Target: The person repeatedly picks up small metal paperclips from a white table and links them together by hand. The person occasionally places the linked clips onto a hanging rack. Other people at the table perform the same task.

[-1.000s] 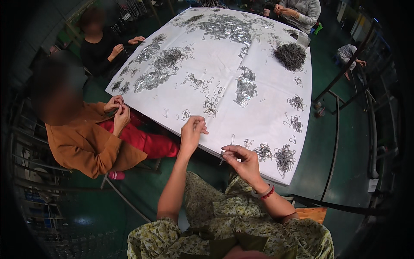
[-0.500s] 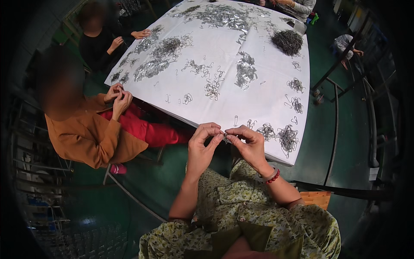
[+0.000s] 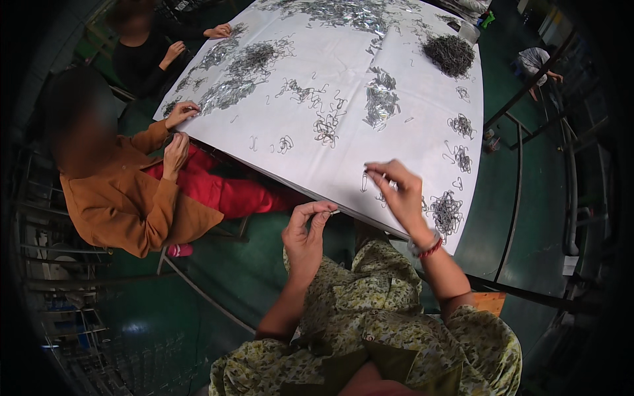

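Observation:
My left hand (image 3: pixel 305 237) is held just off the near edge of the table, thumb and forefinger pinching a small metal piece (image 3: pixel 334 212). Over the table's near corner, my right hand (image 3: pixel 400 191) has thumb and fingertips pressed together; whether anything is between them is hidden. Just below those fingertips lies a slim wire clip (image 3: pixel 364 183) on the white table cover (image 3: pixel 317 173). Beside and partly behind my right hand is a pile of bent wire hooks (image 3: pixel 447 212).
Piles of wire hooks (image 3: pixel 325 129) and flat metal strips (image 3: pixel 382 99) are spread about, with a dark heap (image 3: pixel 449 56) at the far right. At the left, a person in a brown jacket (image 3: pixel 125 198) handles pieces; another in black (image 3: pixel 142 63) sits beyond.
My hands were together at the table edge; my right hand has moved away, forward and right over the table. My left hand keeps its pinch. The brown-jacketed person's hands have moved apart.

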Motion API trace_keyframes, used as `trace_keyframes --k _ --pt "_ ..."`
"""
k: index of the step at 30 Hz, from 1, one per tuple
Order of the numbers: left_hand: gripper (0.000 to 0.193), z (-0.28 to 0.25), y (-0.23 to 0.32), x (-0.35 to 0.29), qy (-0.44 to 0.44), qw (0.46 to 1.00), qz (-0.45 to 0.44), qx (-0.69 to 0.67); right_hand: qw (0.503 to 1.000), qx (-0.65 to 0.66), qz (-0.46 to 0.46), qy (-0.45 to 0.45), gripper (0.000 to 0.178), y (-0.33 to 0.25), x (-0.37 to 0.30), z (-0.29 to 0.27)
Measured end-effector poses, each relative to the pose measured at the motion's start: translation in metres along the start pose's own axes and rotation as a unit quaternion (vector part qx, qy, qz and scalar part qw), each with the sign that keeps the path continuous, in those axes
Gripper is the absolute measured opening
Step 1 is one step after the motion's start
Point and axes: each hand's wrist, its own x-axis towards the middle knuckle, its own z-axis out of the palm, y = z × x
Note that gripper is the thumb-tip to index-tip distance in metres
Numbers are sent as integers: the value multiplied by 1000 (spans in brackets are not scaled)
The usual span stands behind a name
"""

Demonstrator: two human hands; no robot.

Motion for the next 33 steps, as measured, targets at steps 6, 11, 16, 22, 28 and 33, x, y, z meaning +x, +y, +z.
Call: trace_keyframes --k 6,11,16,22,28,33 --pt "4 -13 -6 0 -1 999 -13 36 924 -345 -87 -142 18 145 84 -30" --pt "4 -20 -6 -7 6 999 -4 47 837 -466 -200 -205 8 151 97 -22" --pt "4 -17 -4 -11 6 999 -1 45 786 -522 -262 -201 10 156 94 -14" --pt "4 -21 -2 -13 3 995 27 93 973 -189 -84 -104 10 107 62 -1" --pt "4 -25 -13 -11 22 992 32 122 929 233 214 -192 34 4 -6 27" --pt "8 -27 -17 -14 27 990 -9 138 912 312 201 -176 21 -48 -40 26"
